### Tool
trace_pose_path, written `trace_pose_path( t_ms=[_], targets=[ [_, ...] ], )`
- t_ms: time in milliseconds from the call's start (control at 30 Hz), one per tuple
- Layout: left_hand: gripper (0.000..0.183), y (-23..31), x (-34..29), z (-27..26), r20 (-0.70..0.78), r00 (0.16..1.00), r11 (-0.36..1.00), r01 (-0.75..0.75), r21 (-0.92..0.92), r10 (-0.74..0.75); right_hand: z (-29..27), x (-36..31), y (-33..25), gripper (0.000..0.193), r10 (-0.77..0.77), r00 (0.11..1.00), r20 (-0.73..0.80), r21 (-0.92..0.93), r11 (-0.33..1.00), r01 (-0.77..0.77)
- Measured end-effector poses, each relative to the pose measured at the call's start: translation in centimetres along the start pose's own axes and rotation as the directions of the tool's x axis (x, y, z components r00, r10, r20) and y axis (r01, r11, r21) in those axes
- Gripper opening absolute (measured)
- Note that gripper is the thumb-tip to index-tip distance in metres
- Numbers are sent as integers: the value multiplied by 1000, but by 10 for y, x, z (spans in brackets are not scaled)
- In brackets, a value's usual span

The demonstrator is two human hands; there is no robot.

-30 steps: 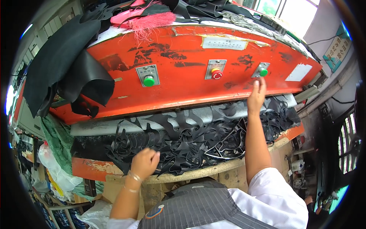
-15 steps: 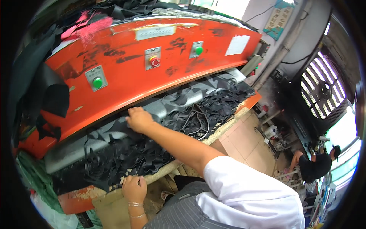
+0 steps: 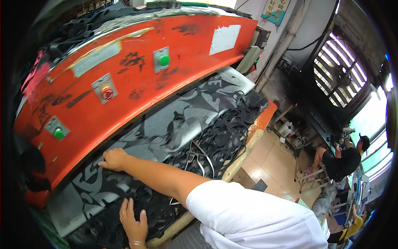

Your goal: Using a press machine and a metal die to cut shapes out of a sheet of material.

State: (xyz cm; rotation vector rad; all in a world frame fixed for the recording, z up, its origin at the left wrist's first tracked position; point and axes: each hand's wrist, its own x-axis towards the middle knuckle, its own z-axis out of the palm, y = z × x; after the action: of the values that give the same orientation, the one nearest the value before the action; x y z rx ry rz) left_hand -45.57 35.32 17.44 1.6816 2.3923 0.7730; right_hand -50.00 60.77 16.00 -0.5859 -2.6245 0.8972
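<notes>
My right hand (image 3: 115,159) reaches across to the far side of a long grey cutting board (image 3: 151,126), under the orange machine's lower edge. Its fingers are curled together at the black sheet scraps; what they hold, if anything, is hidden. My left hand (image 3: 133,222) is over the near heap of black scraps (image 3: 155,207), fingers spread and holding nothing. Cut-out black sheet remnants (image 3: 176,128) lie along the board, with grey gaps showing between them. Metal strip cutting dies (image 3: 202,157) rest on the heap right of my right forearm.
The orange press (image 3: 137,74) spans the far side, with green buttons (image 3: 164,60) and a red knob (image 3: 107,92). A worn pale edge (image 3: 244,155) borders the bench's near side. A seated person (image 3: 342,166) is at the far right, beyond the tiled floor (image 3: 273,164).
The view has swung right. My right hand has moved left along the board. My left hand has gone from closed at the bench's near edge to spread over the scraps.
</notes>
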Motion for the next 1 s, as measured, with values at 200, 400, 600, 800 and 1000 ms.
trace_pose_path(
  t_ms=[200, 400, 600, 800, 1000],
  targets=[
    [66, 36, 37, 49, 356, 824, 895, 374, 244, -441, -113, -78, 143, 62, 195, 978, -67, 323, 932, -164],
    [45, 45, 17, 92, -6, 884, 854, 454, 253, -468, -261, -173, 313, 55, 289, 841, -457, 101, 957, -273],
    [43, 51, 25, 103, -36, 829, 814, 556, 168, -559, -253, -182, 348, 55, 145, 834, -533, -67, 975, -212],
    [35, 87, 42, 95, -145, 814, 775, 581, 248, -563, -246, -184, 345, 52, 45, 829, -558, -148, 977, -153],
    [27, 82, 88, 82, -494, 794, 920, 391, -31, -355, -242, -194, 337, 51, -15, 829, -559, -256, 954, -156]
  ],
)
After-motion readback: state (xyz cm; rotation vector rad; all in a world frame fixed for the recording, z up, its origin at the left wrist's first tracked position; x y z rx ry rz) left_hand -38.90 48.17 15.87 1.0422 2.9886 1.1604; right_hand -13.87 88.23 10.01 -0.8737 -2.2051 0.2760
